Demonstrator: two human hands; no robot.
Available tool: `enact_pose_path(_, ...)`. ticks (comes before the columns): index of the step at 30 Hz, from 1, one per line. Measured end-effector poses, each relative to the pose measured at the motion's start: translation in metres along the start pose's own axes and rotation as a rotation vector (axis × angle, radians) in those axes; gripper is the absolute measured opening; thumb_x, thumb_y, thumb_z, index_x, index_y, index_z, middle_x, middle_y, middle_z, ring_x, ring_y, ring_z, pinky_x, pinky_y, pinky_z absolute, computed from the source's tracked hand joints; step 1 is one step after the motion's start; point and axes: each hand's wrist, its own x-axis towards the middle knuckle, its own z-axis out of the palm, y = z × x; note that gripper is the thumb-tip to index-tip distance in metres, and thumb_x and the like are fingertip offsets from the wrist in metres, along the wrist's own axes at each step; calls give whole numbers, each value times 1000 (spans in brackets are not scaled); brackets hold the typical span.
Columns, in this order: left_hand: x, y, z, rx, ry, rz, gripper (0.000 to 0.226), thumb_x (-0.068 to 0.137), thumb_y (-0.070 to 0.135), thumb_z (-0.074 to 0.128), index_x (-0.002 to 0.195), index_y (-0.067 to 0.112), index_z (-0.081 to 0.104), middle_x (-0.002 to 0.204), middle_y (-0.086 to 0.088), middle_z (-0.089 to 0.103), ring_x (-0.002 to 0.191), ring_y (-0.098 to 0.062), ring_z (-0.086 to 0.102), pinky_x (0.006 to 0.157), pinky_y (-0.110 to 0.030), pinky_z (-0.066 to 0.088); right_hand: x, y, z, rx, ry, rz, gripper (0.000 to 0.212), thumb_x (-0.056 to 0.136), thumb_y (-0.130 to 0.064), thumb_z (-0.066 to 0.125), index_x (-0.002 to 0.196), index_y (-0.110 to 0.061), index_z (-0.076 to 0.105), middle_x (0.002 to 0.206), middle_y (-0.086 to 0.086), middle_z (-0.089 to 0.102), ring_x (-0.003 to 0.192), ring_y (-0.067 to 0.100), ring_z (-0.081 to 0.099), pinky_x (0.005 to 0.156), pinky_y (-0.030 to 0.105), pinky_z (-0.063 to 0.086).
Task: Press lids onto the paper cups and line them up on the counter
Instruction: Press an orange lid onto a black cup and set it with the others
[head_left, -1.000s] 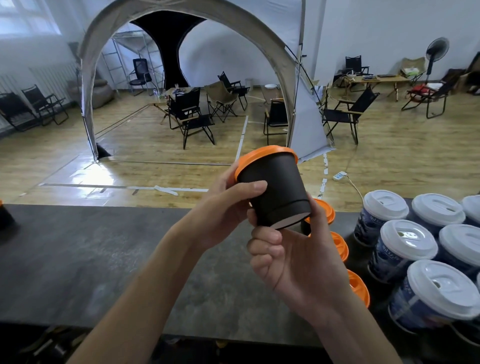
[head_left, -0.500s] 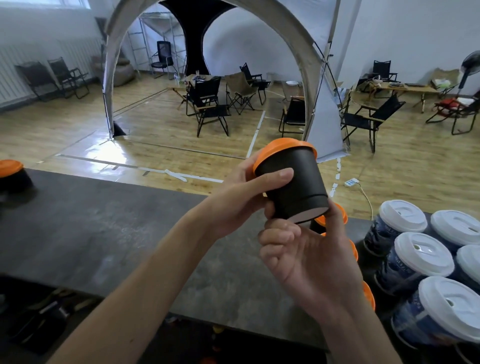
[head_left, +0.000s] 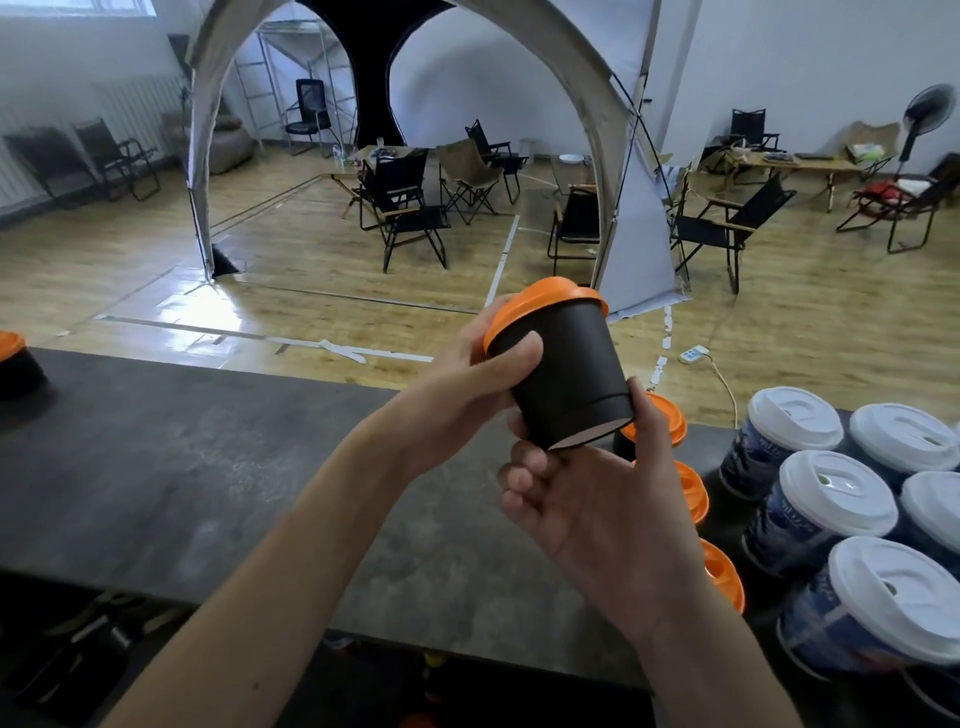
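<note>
Clearly, the small black paper cup (head_left: 566, 379) was held in the air above the dark grey stone counter (head_left: 208, 467), tilted with its bottom toward the camera. The round orange plastic lid (head_left: 540, 306) already sat on its rim. The left hand (head_left: 467, 384) was closed around the upper part of the cup, thumb across the wall just under the lid. The right hand (head_left: 597, 514) pinched the base from below, thumb on the right side and curled fingers on the near side.

To do this step well, I think the left fingers should press around the whole edge of the lid until it sits even, while the right hand keeps the base firm without crushing the thin wall. To the right, three black cups with orange lids (head_left: 691, 493) stood in a row, and beside them blue printed cups with white lids (head_left: 831, 499). One more orange-lidded cup (head_left: 13, 358) stood at the far left.
</note>
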Motion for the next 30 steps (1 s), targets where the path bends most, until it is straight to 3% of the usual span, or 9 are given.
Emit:
enact_pose_path(6,2,-2,0,-27,-5,21,46,87,10,70,129,8,52,92,0,68,81,-10,68,68,-18,53,-4,4,0,89,-83,37,85,90,-77,35,93,-2,75,78,11,59,65,20,60,60,30,55)
enact_pose_path(8,1,-4,1,32,15,38,55,81,19,75,131,13,54,101,-3,66,92,-16,66,79,-25,52,-3,2,0,91,-47,18,84,87,-78,40,102,-1,71,83,13,61,67,21,62,61,31,56)
enact_pose_path(10,-1,-8,4,140,53,72,58,76,25,78,129,19,56,103,0,66,93,-21,63,79,-28,51,-1,-1,1,47,31,-37,81,87,-74,42,110,-1,67,80,10,59,65,19,62,60,29,57)
enact_pose_path(14,-6,-16,10,180,141,145,49,81,26,76,124,19,56,102,4,66,93,-12,65,81,-24,52,7,-3,-9,-163,183,-178,76,83,-66,62,124,-3,63,79,11,62,66,21,66,62,31,60)
enact_pose_path(17,-3,-18,12,160,204,137,33,89,32,70,118,19,62,100,4,66,96,-12,63,85,-25,51,7,3,-12,-274,180,-174,72,77,-60,66,123,-4,63,84,12,68,74,24,70,68,33,60)
enact_pose_path(22,2,-15,9,35,246,87,36,83,38,68,111,16,64,103,-4,65,103,-22,62,94,-44,49,7,7,-10,-313,137,-187,58,79,-52,65,112,-3,66,87,15,71,77,23,71,73,33,61)
enact_pose_path(26,4,-17,8,3,264,92,37,84,35,67,113,11,63,105,-9,65,102,-26,63,90,-42,52,8,10,-7,-367,191,-268,66,79,-52,69,122,-3,59,86,17,72,75,26,72,72,36,60)
enact_pose_path(30,7,-22,14,-35,304,6,48,94,33,59,120,-7,60,104,-20,68,93,-31,67,76,-37,56,9,11,-6,-483,284,-330,74,78,-59,77,120,-2,57,73,16,68,62,27,68,61,38,59)
